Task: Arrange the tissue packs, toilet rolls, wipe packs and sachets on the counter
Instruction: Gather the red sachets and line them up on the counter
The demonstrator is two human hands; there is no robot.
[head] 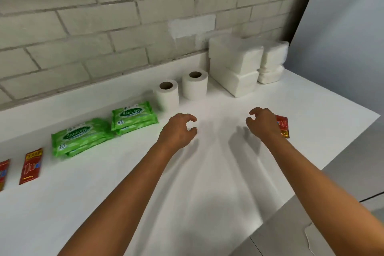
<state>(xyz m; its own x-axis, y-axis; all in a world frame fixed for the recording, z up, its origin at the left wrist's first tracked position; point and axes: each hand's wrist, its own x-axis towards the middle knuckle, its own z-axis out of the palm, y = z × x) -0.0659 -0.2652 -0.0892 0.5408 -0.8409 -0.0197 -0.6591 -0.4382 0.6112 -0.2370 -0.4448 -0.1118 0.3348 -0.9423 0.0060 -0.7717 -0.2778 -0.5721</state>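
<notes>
While both hands hover with loosely curled fingers holding nothing, bare smooth white surface [207, 172] spreads between them toward its near edge. Along the back edge by the brick wall [104, 16] sit soft white tissue packs [234, 68] stacked at the right corner, two upright toilet rolls [195, 84], glossy green wipe packs [133, 116] and red sachets [31, 165]. One more sachet [283, 127] lies just beyond the right hand [262, 123], partly hidden; the left hand [178, 130] is near the rolls.
</notes>
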